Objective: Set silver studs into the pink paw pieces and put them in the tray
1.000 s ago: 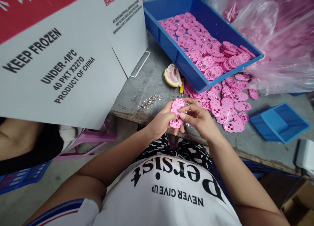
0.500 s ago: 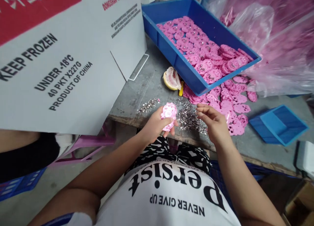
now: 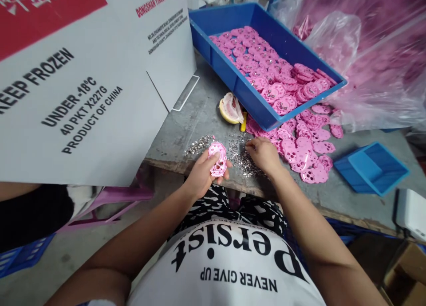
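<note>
My left hand [image 3: 200,174] grips a pink plastic piece [image 3: 218,164] with holes in it, thumb pressed on its face. Just to its right, my right hand [image 3: 265,156] is at the pile of small shiny metal bits [image 3: 244,163], its thumb and fingertips pinched together. Whatever may be between those fingertips is too small to make out. A smaller scatter of metal bits [image 3: 199,145] lies left of the held piece. Many loose pink pieces [image 3: 304,153] are heaped to the right of my right hand.
A blue tray [image 3: 229,82] of pink pieces stands behind, near a cut citrus fruit [image 3: 229,111] and a yellow handle [image 3: 243,122]. A white carton [image 3: 109,133] blocks the left. At right are a small blue bin [image 3: 386,170] and a clear bag [image 3: 376,80] of pink pieces.
My right hand has moved left and down onto the metal bits. The pink piece in my left hand has turned, now showing its holes toward the bottom.
</note>
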A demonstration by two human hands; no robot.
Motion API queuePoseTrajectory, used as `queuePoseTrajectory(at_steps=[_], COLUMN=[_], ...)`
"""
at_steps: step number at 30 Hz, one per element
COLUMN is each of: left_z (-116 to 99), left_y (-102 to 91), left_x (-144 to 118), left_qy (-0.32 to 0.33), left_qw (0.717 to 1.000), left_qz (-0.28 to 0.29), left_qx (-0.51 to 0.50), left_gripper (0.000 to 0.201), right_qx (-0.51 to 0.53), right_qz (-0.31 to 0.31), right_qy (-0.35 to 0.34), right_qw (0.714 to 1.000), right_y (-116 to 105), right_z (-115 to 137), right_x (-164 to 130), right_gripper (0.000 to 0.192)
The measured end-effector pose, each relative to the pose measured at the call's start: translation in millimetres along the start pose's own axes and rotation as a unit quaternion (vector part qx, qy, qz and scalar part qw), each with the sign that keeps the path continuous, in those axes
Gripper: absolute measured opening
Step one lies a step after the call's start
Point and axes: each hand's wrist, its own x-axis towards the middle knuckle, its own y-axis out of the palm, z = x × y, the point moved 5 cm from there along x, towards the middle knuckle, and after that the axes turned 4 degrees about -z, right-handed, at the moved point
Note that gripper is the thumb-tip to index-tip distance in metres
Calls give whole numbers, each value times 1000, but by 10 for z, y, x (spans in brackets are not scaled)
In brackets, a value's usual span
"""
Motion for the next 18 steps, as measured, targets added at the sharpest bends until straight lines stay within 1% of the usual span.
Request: queuePoseTrajectory(at_steps=[2, 5, 8, 11, 13, 14, 15, 16, 18], left_z=[1, -4, -8, -2, 1, 1, -1, -4, -10], left_y=[-44, -93, -111, -103, -88, -79, -68, -53, -8], left_x=[-1, 0, 5, 10, 8, 5, 2, -1, -6], left_qy=[-6, -14, -12, -11, -10, -8, -6, -4, -1], left_qw=[1000, 999, 999, 999, 999, 999, 999, 1000, 1000], left_qz=[-4, -6, -2, 7, 11, 11, 9, 8, 11], left_qx=[-24, -39, -46, -49, -45, -40, -33, -24, -7], left_gripper=[50, 58, 61, 62, 62, 59, 57, 53, 49], right_qx=[-42, -67, -75, -63, 4, 68, 151, 242, 405], right_qz=[25, 45, 58, 58, 34, 19, 8, 0, -5], right_qy=[-11, -16, -18, -12, 7, 22, 41, 62, 110], right_qw=[999, 997, 995, 996, 999, 997, 988, 968, 908], right_y=[36, 86, 123, 119, 78, 56, 38, 28, 29], right_z=[88, 157, 165, 110, 52, 22, -3, -20, -24], right_x=[112, 200, 220, 202, 169, 144, 113, 76, -6], right_gripper=[12, 11, 14, 13, 8, 5, 7, 15, 32])
